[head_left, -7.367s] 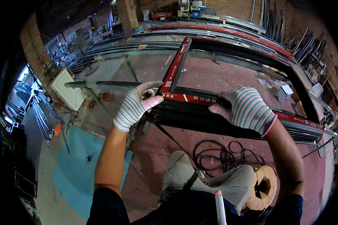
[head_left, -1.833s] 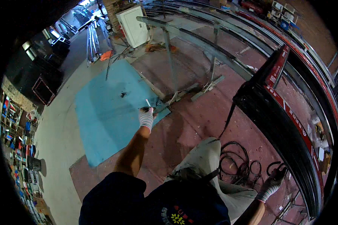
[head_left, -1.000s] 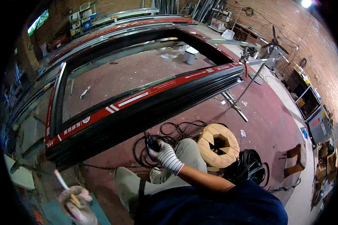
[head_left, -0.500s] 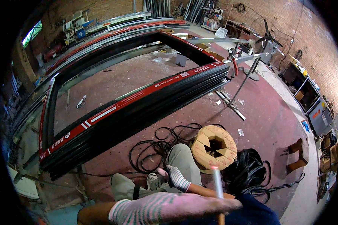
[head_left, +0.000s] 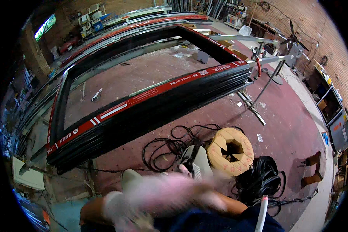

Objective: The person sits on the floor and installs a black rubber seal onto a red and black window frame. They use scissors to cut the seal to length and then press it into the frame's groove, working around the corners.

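My left hand (head_left: 162,195), in a pinkish glove, sweeps across the lower middle and is badly smeared by motion; its fingers cannot be made out. My right hand (head_left: 189,170), in a striped glove, reaches in from the right over my knee. Its fingers are closed round a narrow black object (head_left: 190,155), whose kind is unclear. A white cigarette (head_left: 262,212) with a reddish tip stands up from the lower edge, apart from both gloves. Beyond my knees, loose black rubber strip (head_left: 158,156) lies in loops beside a cardboard-wrapped ring (head_left: 230,151).
A stack of black frames with red film (head_left: 154,102) lies raised on metal stands (head_left: 253,110) ahead. More black strip (head_left: 259,178) is heaped at the right, near a brown bracket-shaped piece (head_left: 312,170). A fan (head_left: 293,36) stands at the far right.
My left hand has swung back leftward, away from the cigarette. The cigarette appears farther right and lower. The black object in my right hand now points up. The view has shifted slightly.
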Motion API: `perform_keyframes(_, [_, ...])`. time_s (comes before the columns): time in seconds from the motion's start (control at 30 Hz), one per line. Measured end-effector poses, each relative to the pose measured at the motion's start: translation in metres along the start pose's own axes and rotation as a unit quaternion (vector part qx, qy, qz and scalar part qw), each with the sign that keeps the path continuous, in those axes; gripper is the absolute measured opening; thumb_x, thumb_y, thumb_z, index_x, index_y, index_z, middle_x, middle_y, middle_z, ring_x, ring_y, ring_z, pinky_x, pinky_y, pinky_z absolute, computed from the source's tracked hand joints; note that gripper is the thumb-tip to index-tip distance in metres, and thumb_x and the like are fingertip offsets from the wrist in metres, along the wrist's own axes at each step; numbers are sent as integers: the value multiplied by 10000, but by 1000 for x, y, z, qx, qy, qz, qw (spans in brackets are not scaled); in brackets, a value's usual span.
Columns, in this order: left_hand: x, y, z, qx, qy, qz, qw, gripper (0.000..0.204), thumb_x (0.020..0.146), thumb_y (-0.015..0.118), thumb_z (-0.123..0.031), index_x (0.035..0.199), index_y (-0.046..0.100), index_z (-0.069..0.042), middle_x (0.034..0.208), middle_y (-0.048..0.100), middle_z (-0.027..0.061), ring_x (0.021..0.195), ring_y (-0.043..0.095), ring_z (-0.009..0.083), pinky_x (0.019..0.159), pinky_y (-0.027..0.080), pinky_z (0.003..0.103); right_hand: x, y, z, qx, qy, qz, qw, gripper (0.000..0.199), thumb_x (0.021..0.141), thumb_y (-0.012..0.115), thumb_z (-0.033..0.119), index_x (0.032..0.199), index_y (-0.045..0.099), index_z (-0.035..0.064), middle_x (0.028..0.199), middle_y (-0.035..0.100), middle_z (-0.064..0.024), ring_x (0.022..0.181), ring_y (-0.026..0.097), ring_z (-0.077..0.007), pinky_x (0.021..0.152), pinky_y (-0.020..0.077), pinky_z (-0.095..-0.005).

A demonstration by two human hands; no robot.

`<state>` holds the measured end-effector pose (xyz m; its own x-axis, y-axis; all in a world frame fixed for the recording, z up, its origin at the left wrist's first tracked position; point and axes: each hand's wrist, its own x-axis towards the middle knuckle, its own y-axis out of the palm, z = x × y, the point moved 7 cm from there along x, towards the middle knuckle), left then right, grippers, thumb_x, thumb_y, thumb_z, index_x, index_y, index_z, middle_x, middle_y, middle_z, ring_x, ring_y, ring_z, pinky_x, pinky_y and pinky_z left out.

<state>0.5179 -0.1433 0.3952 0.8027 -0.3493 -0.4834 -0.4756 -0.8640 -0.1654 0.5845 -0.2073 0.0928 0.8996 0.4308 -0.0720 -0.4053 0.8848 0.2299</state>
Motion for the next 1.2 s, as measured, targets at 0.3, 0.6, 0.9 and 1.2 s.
perform_keyframes(0.3, [-207,-204,93,423,-12,-543,725,468,937,555,-345,1255,586,-3,1218,609,196,1234,519,355,1092,358,423,65,7,131,133,-239,-68,959,151,913,675,137,1022,588,81,911,600,18,785,575,-97,661,479,-249])
perform_keyframes(0.6, [-211,-213,107,389,-58,-519,759,467,831,710,-368,1167,641,-52,1186,637,177,1322,451,404,1101,349,460,94,31,177,120,-273,-140,944,132,876,674,103,823,555,80,703,569,2,632,530,-108,595,431,-271])
perform_keyframes(0.9, [-139,-142,64,455,11,-514,727,567,823,711,-467,1127,638,7,1076,647,242,1077,588,433,1008,428,490,189,-68,193,126,-290,-136,939,179,837,704,84,868,531,116,721,523,15,616,499,-116,527,412,-278])
perform_keyframes(1.2, [-188,-146,64,316,176,-519,774,412,954,568,-358,1158,628,-6,1067,639,161,1036,614,285,934,459,370,138,-69,218,-140,-307,9,941,223,986,544,276,854,510,99,684,499,-1,534,442,-116,471,353,-272])
